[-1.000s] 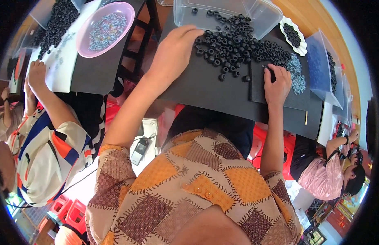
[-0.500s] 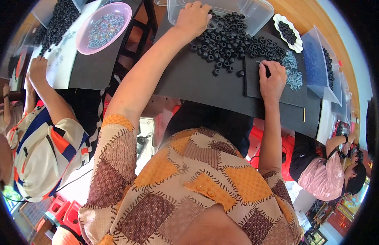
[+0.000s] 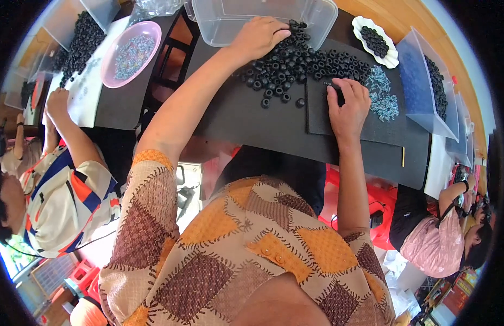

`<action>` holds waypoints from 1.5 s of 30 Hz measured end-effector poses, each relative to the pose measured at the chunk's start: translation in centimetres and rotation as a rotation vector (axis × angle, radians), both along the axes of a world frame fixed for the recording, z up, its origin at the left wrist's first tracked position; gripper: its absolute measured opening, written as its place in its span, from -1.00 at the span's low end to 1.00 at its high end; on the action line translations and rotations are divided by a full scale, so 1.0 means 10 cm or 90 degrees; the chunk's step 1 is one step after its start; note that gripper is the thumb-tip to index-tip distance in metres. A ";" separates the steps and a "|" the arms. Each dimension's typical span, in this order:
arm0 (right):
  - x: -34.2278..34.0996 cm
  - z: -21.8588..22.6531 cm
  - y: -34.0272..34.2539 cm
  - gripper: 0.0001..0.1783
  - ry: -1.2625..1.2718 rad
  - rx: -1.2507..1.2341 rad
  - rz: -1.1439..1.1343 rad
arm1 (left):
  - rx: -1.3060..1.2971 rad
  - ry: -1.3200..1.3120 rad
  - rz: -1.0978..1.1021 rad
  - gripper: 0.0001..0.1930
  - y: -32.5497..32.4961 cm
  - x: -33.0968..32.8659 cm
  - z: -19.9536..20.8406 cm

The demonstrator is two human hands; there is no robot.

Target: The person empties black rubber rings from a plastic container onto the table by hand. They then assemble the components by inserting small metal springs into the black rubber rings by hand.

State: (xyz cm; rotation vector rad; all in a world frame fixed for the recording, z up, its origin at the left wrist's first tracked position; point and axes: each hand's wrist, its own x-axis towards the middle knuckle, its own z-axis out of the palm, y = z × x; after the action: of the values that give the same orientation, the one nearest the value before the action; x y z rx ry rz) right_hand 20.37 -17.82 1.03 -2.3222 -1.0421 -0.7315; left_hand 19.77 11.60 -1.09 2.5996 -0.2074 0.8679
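My left hand (image 3: 261, 39) reaches across the table to the far edge of a pile of black ring-shaped pieces (image 3: 279, 73), in front of a clear plastic bin (image 3: 225, 24). Its fingers are bent together at the pieces; whatever they hold is hidden. Over a dark square mat (image 3: 321, 117), my right hand (image 3: 348, 111) is closed in a pinch. A tiny item shows at its fingertips, too small to name. Right of that hand lies a heap of small clear-blue pieces (image 3: 383, 98).
A white scalloped dish (image 3: 392, 57) of black pieces and a translucent bin (image 3: 426, 92) stand at the right. A thin yellow stick (image 3: 403, 156) lies near the table edge. At left, a co-worker's hand (image 3: 57, 103) is near a pink bowl (image 3: 106, 73). Another person sits at right.
The view has shifted slightly. My left hand has come from the bin's edge toward the pile, its fingers now pointing right. My right hand stays pinched over the mat.
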 end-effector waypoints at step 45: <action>1.01 0.23 1.13 -0.59 0.238 0.133 0.128 | -0.082 0.116 -0.165 -0.71 -0.23 -0.34 0.27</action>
State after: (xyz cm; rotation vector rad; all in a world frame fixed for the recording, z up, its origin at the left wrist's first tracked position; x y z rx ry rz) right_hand 30.46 -6.51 3.31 -2.0355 -0.9581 -0.2961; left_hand 16.36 9.33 1.64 2.4440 -0.4123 0.5319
